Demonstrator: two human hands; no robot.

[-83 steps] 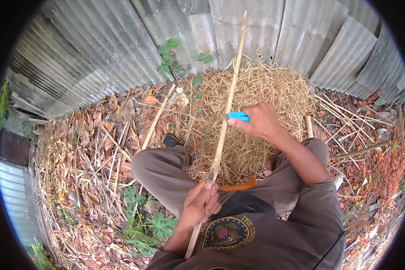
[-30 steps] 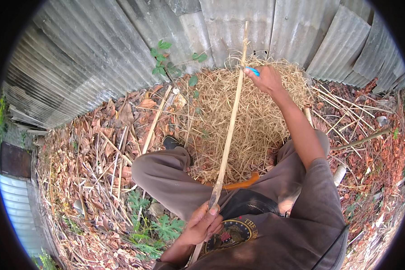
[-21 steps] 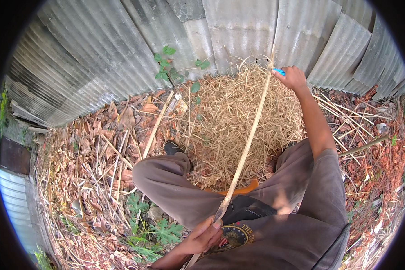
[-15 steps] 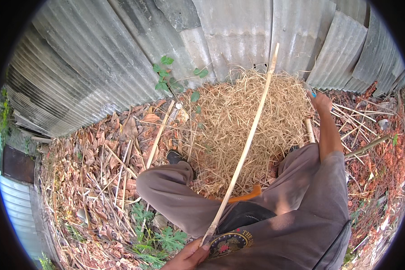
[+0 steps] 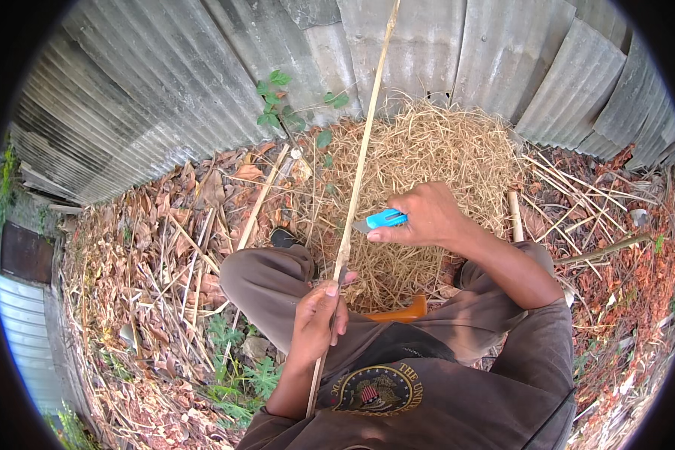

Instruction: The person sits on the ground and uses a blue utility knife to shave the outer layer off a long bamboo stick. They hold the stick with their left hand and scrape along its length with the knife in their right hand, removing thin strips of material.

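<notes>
My left hand [image 5: 321, 316] is closed around the lower part of a long pale bamboo strip [image 5: 361, 161], which slants up past the top of the view. Its lower end passes under my left forearm and lies against my shirt. In my right hand [image 5: 427, 215] is a blue utility knife [image 5: 387, 218], gripped in a closed fist. The blade points left, and its tip is at or very near the right edge of the strip, above my left hand; I cannot tell whether it touches.
Between my knees lies a heap of dry shavings [image 5: 457, 161]. An orange curved piece [image 5: 397, 310] shows beneath me. A corrugated metal fence [image 5: 401, 64] stands ahead. Dry leaves [image 5: 146, 247] and thin sticks [image 5: 577, 202] cover the ground on both sides. A leafy vine [image 5: 277, 101] climbs near the fence.
My right hand has swung in from the far right to beside the strip with the knife. My left hand now sits higher on the strip, whose top has shifted left and up.
</notes>
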